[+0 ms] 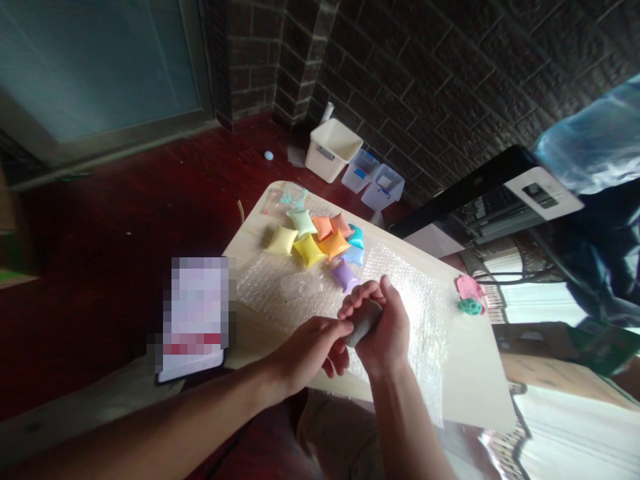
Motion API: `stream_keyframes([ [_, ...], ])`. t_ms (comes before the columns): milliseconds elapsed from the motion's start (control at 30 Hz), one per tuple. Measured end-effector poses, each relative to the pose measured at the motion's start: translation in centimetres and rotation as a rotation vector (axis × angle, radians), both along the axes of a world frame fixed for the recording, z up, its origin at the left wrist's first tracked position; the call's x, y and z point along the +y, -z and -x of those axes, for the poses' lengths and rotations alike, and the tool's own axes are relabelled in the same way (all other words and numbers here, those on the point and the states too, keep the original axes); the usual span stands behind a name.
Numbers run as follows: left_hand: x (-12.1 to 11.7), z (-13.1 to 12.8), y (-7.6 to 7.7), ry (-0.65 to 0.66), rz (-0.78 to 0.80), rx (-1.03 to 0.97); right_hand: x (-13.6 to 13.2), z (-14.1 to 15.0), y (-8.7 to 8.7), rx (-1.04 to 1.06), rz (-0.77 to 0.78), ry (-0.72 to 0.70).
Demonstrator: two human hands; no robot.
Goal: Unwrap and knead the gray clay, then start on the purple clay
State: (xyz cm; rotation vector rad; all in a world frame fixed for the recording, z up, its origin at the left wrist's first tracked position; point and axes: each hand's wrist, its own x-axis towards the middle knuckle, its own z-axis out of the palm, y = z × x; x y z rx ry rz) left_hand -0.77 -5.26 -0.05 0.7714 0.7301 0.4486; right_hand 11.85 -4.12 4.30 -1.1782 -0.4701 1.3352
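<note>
Head view:
- My right hand point(387, 333) curls around a grey lump point(363, 325).
- My left hand point(317, 347) is partly open, fingertips touching the lump.

The left hand point(313, 350) and right hand point(387, 333) are bare, with slender fingers and smooth, slim forearms, bare down to the picture's lower edge. Dim brownish-grey fabric point(340, 437) shows below, too blurred to tell whether it is clothing.
</note>
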Motion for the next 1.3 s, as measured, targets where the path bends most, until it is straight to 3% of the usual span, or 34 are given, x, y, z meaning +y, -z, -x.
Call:
stream_keyframes([
  [100, -0.2, 0.2, 0.1, 0.033, -0.027, 0.029, 0.0, 0.7, 0.9, -0.057, 0.039, 0.107],
  [167, -0.4, 0.3, 0.2, 0.006, -0.164, 0.079, 0.0, 0.9, 1.5, -0.109, 0.076, 0.164],
  [267, -0.4, 0.7, 0.2, -0.04, -0.369, 0.163, 0.1, 0.5, 1.9, -0.198, 0.101, 0.14],
  [400, -0.2, 1.2, -0.2, -0.027, -0.47, 0.25, 0.1, -0.9, 1.2, -0.28, -0.126, 0.021],
  [500, -0.1, 1.3, -0.2, -0.027, -0.399, 0.223, -0.4, -1.4, 0.7, -0.321, -0.263, -0.186],
  [600, 0.0, 1.3, -0.3, -0.073, -0.295, 0.203, -1.1, -0.8, 1.3, -0.416, -0.201, -0.323],
  [700, 0.3, 1.3, -0.6, -0.126, -0.358, 0.149, -1.4, 0.1, 2.0, -0.391, -0.085, -0.277],
  [800, 0.7, 1.0, -0.6, -0.207, -0.401, 0.032, -1.0, 0.6, 1.9, -0.332, -0.071, -0.254],
  [933, 1.1, 0.6, -0.6, -0.253, -0.117, -0.1, -0.6, 0.1, 1.2, -0.307, -0.198, -0.225],
  [1067, 0.9, 0.4, -1.0, -0.27, 0.084, -0.195, -1.3, -0.6, 1.4, -0.698, -0.255, -0.185],
  [1200, 0.2, 0.1, -1.0, -0.276, 0.073, -0.112, -2.0, -0.5, 1.7, -1.176, -0.278, -0.228],
  [1300, -0.2, -0.2, -0.5, -0.31, 0.039, -0.007, -2.0, 0.1, 1.7, -1.304, -0.262, -0.28],
])
